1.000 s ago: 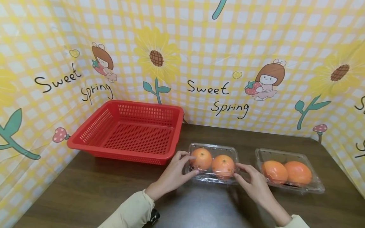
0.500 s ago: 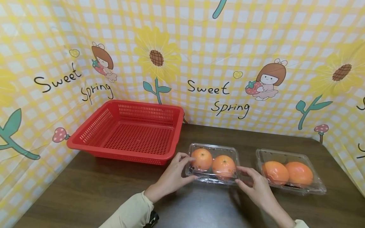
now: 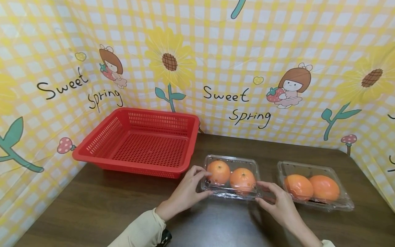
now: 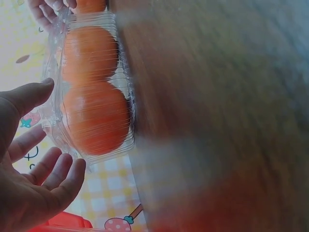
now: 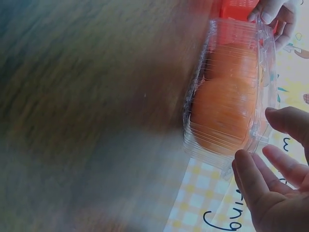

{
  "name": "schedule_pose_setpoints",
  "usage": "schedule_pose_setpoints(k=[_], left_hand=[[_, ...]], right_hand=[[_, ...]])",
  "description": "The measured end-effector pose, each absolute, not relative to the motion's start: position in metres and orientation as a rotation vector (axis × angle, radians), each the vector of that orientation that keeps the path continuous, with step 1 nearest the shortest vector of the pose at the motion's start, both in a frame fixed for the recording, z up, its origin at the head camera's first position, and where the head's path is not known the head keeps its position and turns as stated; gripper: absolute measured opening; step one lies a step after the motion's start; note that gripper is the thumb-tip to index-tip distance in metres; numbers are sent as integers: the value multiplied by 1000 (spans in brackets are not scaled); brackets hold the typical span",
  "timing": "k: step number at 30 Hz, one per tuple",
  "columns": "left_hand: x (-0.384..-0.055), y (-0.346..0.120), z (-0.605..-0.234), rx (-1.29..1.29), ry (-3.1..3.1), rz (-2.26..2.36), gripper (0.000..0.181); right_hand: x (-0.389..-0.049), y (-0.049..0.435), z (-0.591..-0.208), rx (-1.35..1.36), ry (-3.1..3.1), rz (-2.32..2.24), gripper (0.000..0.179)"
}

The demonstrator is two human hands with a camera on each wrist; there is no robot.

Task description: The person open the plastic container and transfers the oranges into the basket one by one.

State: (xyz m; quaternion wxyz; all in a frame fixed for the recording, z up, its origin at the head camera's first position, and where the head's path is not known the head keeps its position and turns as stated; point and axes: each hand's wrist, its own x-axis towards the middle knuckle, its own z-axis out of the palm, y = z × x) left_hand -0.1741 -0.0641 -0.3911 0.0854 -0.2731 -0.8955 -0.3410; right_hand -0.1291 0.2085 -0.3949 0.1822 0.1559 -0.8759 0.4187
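Note:
A clear plastic clamshell box [image 3: 229,195] with two oranges [image 3: 242,180] inside stands on the table between both hands. My left hand [image 3: 186,192] holds its left front corner, thumb at the front rim and fingers on the left side. At the right front corner, my right hand [image 3: 279,204] grips in the same way. From the left wrist, the thumb and fingers [image 4: 63,174] sit at the box's protruding rim. The right wrist view has the thumb [image 5: 285,118] at the rim and the fingertips at the box's end. The lid lies down over the oranges.
A red plastic basket [image 3: 185,164] with slotted walls stands at the back left. Right of my right hand is another clear clamshell box [image 3: 308,168] holding two oranges [image 3: 324,188]. The dark wooden table [image 3: 102,212] backs onto a yellow checked cloth [image 3: 197,61].
Both thumbs have shifted slightly down along the front rim of the clamshell box. The right hand has moved a little to the right. The box has hardly moved.

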Motion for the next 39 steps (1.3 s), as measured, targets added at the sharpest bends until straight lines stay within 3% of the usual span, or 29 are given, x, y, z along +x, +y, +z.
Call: schedule_pose_setpoints(k=[39], left_hand=[[-182, -71, -396, -817, -2647, -1236, 48]], right_hand=[[-134, 215, -398, 516, -2455, 1088, 50]])
